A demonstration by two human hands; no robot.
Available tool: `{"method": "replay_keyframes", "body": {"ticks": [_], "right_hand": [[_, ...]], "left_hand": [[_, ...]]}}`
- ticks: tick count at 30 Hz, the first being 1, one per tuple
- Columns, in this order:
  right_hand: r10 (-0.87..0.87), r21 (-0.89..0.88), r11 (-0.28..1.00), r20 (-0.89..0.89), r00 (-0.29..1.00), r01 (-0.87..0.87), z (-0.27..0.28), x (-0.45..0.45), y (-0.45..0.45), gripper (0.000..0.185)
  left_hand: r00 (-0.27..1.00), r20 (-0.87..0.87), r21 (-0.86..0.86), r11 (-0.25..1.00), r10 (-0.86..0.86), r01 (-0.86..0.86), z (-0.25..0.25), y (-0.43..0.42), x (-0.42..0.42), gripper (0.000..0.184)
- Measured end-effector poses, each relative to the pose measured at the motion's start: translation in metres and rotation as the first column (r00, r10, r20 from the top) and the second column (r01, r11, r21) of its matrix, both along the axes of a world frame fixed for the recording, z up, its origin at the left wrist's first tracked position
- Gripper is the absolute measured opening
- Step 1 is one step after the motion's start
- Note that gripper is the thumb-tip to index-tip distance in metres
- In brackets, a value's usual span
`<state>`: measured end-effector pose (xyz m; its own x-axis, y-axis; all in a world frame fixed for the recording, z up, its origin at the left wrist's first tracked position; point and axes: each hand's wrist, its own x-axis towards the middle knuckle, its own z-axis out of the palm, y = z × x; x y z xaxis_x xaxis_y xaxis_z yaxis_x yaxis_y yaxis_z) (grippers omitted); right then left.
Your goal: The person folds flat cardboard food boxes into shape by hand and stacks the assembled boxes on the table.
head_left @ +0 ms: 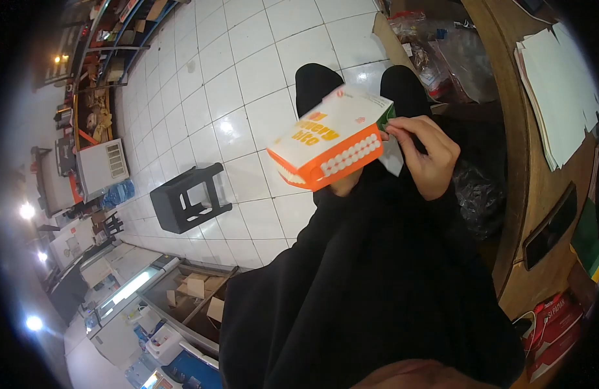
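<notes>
You have the white-and-orange box [332, 138] tilted in front of you, above your lap and near your 2 black-clad knees [405, 87]. Yellow lettering marks its white face; rows of white tooth shapes line its orange side. Your right hand [432, 155] pinches the box's green-edged end between thumb and fingertip, a white flap [393, 157] hanging just beside. Your left hand [345, 185] is under the box; its fingers are hidden, so I cannot tell their grip. To your right, 1 phone [551, 225] and papers [559, 97] lie on a wooden desk [539, 189]. To your left, 1 black stool [170, 206] is on the tiled floor [241, 139].
</notes>
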<state>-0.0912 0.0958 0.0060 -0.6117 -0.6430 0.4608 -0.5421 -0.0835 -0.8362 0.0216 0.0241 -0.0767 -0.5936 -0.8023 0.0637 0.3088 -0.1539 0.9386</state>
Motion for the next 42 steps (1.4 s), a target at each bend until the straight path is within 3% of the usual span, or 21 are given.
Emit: {"method": "replay_keyframes", "body": {"ticks": [3, 5, 8, 10, 12, 14, 15, 16, 18, 20, 22, 23, 24, 26, 28, 31, 33, 36, 38, 40, 42], "right_hand": [[-0.002, 0.056, 0.998, 0.020, 1.000, 0.001, -0.012, 0.004, -0.004, 0.018], [-0.015, 0.090, 0.996, 0.020, 1.000, 0.013, -0.015, 0.006, -0.006, 0.020], [0.038, 0.121, 0.990, 0.236, 0.971, -0.068, -0.008, 0.009, -0.006, 0.028], [0.037, 0.345, 0.937, -0.274, 0.961, 0.062, 0.001, 0.010, -0.005, 0.035], [0.094, 0.288, 0.958, -0.255, 0.962, -0.018, -0.006, 0.008, -0.006, 0.043], [0.163, 0.180, 0.964, 0.179, 0.970, -0.196, -0.026, 0.009, -0.003, 0.047], [0.165, 0.162, 0.960, 0.331, 0.929, -0.228, -0.034, 0.006, -0.001, 0.047], [0.153, 0.139, 0.959, 0.475, 0.867, -0.246, -0.040, 0.004, 0.001, 0.047], [-0.068, 0.296, 0.950, 0.518, 0.853, -0.103, -0.047, -0.002, 0.001, 0.040], [-0.044, 0.239, 0.966, 0.540, 0.841, -0.103, -0.070, -0.004, -0.005, 0.034], [0.070, 0.027, 0.990, 0.763, 0.643, -0.140, -0.085, -0.002, -0.008, 0.032], [0.095, -0.019, 0.984, 0.898, 0.429, -0.177, -0.092, -0.001, -0.009, 0.028], [0.091, -0.015, 0.984, 0.900, 0.426, -0.178, -0.101, 0.001, -0.011, 0.028], [0.022, 0.165, 0.960, 0.760, 0.649, -0.225, -0.115, 0.006, -0.018, 0.025], [-0.032, 0.260, 0.945, 0.673, 0.739, -0.196, -0.105, 0.009, -0.024, 0.020], [-0.018, 0.417, 0.890, 0.438, 0.899, -0.185, -0.093, 0.012, -0.029, 0.018], [0.032, 0.403, 0.896, 0.365, 0.931, -0.189, -0.096, 0.014, -0.031, 0.017], [0.121, 0.404, 0.848, 0.482, 0.868, -0.343, -0.096, 0.010, -0.031, 0.017], [0.176, 0.385, 0.842, 0.468, 0.866, -0.378, -0.098, 0.006, -0.031, 0.017], [0.231, 0.363, 0.835, 0.452, 0.862, -0.414, -0.095, 0.005, -0.031, 0.017], [0.215, 0.274, 0.858, 0.576, 0.789, -0.434, -0.090, 0.005, -0.033, 0.016]], "left_hand": [[0.978, 0.170, -0.096, 0.990, 0.117, -0.101, -0.047, 0.006, 0.005, 0.023], [0.999, -0.053, 0.215, 0.976, -0.004, 0.015, 0.017, 0.007, -0.006, 0.026], [0.993, 0.089, 0.355, 0.929, 0.077, -0.104, 0.035, 0.007, -0.013, 0.022], [0.998, 0.002, 0.456, 0.889, 0.058, -0.053, 0.050, 0.001, -0.018, 0.024], [0.999, -0.004, 0.384, 0.923, 0.033, -0.029, 0.049, -0.003, -0.018, 0.030], [0.999, 0.038, 0.349, 0.937, 0.000, -0.013, 0.049, -0.005, -0.015, 0.037], [0.968, 0.241, -0.131, 0.986, -0.067, 0.101, 0.051, -0.009, -0.014, 0.041], [0.897, 0.442, -0.543, 0.789, -0.024, 0.289, 0.052, -0.010, -0.013, 0.046], [0.874, 0.485, -0.601, 0.732, 0.014, 0.322, 0.051, -0.006, -0.010, 0.045], [0.828, 0.553, -0.693, 0.602, 0.092, 0.396, 0.048, -0.001, -0.006, 0.044], [0.827, 0.554, -0.716, 0.563, 0.097, 0.413, 0.032, 0.000, 0.001, 0.033], [0.814, 0.548, -0.729, 0.588, 0.195, 0.350, 0.023, 0.002, 0.004, 0.024], [0.788, 0.541, -0.743, 0.607, 0.293, 0.284, 0.019, 0.003, 0.005, 0.016], [0.794, 0.496, -0.725, 0.671, 0.351, 0.156, 0.015, -0.001, 0.010, 0.006], [0.678, 0.691, -0.307, 0.951, 0.250, -0.038, 0.005, -0.012, 0.023, 0.012], [0.831, 0.227, -0.253, 0.855, 0.508, -0.453, -0.116, -0.026, 0.062, 0.029], [0.831, 0.411, -0.478, 0.865, 0.374, -0.153, -0.103, -0.016, 0.077, 0.036], [0.847, 0.486, -0.177, 0.974, 0.214, -0.145, -0.092, -0.017, 0.077, 0.041], [0.955, 0.223, 0.247, 0.936, 0.197, -0.251, -0.074, -0.019, 0.072, 0.033], [0.881, 0.118, 0.778, 0.510, 0.457, -0.368, -0.061, -0.028, 0.067, 0.023], [0.944, 0.220, 0.522, 0.788, 0.244, -0.326, -0.048, -0.027, 0.060, 0.018]]}}
